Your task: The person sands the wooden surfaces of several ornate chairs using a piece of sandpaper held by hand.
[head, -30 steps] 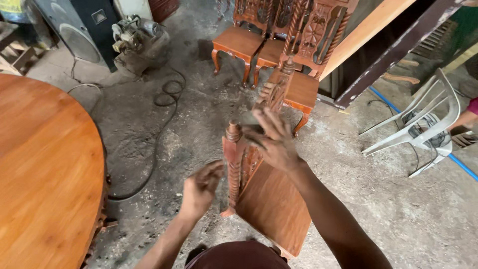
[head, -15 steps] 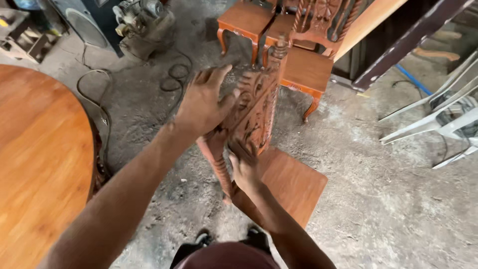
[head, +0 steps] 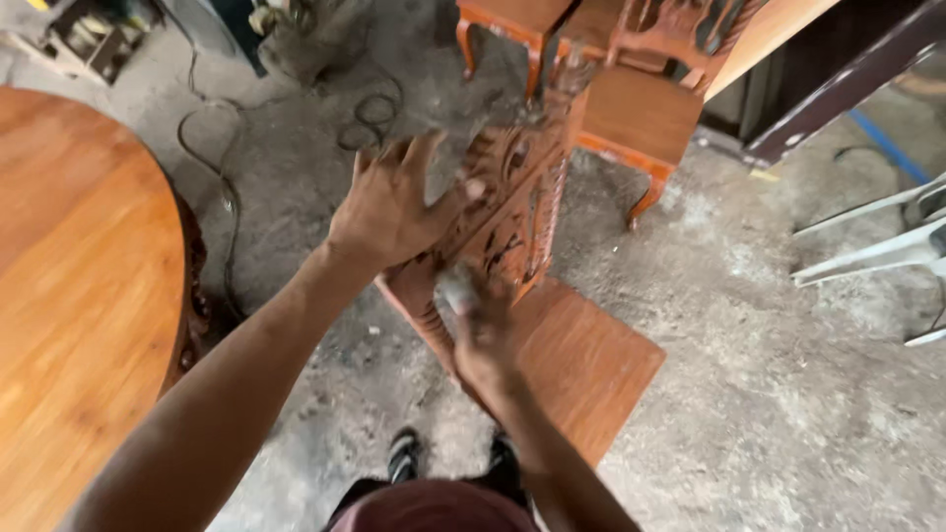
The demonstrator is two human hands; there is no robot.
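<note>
Looking down from the head cam, the carved chair (head: 512, 212) stands right in front of the person on the concrete floor (head: 788, 414), its back towards them and its seat (head: 581, 365) pointing away to the lower right. The chair back's long axis runs up and away from the person, leaning a bit right in the picture, with the turned post along its right edge.

The left hand (head: 394, 212) sits higher, fingers spread and laid flat against the top-left of the carved back, more pressing than clamping. The right hand (head: 478, 330) is lower, near where the back meets the seat, and its grip looks closed around something small and pale, maybe a pad or rag; it's too blurred to say. So the carving lies just above and ahead of the right hand, and that hand is nearer the lower panel, while the left covers the upper part.

A round worktop (head: 79, 296) is off to the left, more chairs (head: 631, 108) stand beyond, and a cable (head: 232, 212) snakes across the floor.
</note>
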